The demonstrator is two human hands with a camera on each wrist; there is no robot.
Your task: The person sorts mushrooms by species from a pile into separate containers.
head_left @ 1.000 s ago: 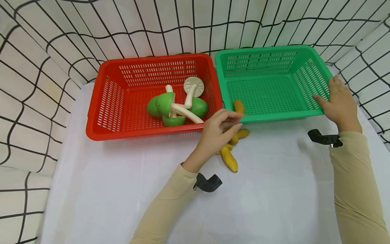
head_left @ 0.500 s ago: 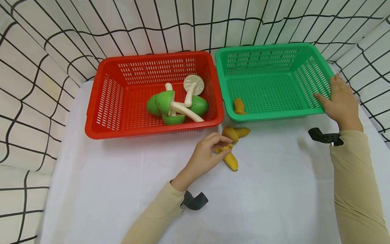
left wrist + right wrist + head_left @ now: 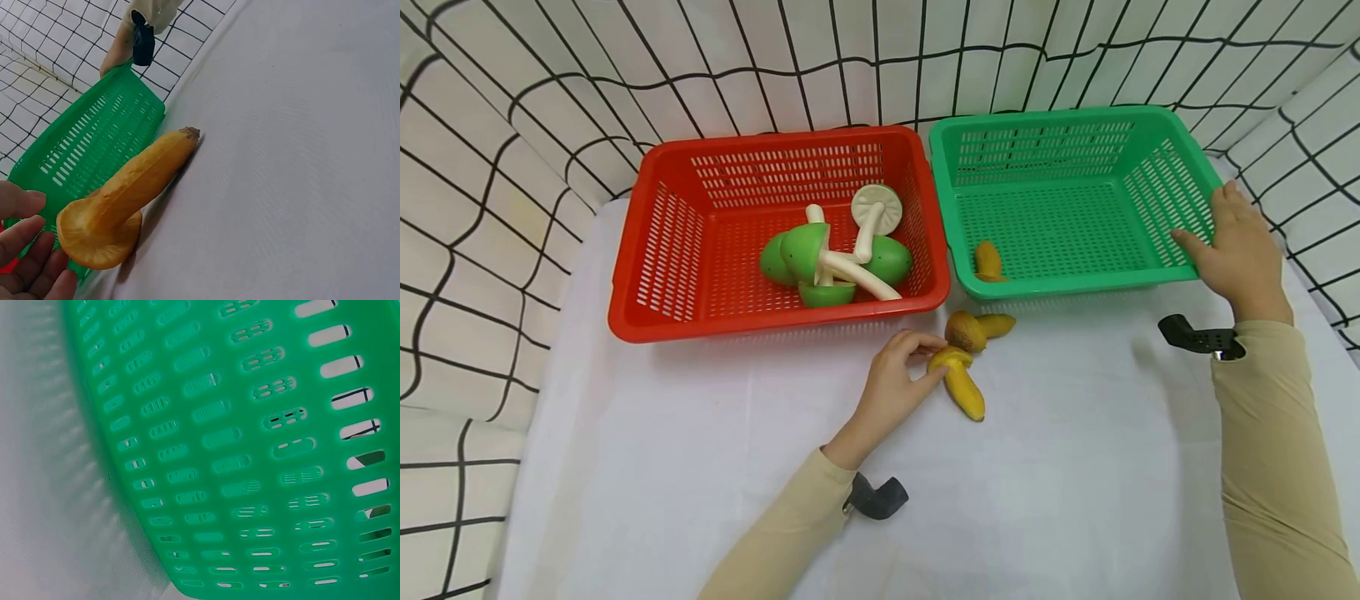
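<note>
My left hand [image 3: 898, 383] is at the cap of a yellow toy mushroom [image 3: 964, 392] on the white cloth. In the left wrist view its thumb and spread fingers [image 3: 28, 269] stand beside the mushroom's ribbed cap [image 3: 100, 237], a narrow gap between. Just behind lies a second toy mushroom [image 3: 966, 331], brown-capped with a yellow stem. My right hand [image 3: 1243, 250] holds the green basket [image 3: 1075, 285] at its right end, thumb over the rim; its fingertips are partly hidden. A yellow-brown toy mushroom [image 3: 988, 260] lies inside that basket, near its front left corner.
Left of the green basket, against it, stands a red basket [image 3: 778, 319] with several green-capped toy mushrooms [image 3: 805, 252]. A black wire grid [image 3: 850, 62] rises behind and at both sides. White cloth [image 3: 1075, 467] covers the table in front.
My left hand has drawn back from the green basket's front left corner to the yellow mushroom, its thumb and fingers now apart at the cap. The right hand stays on the basket.
</note>
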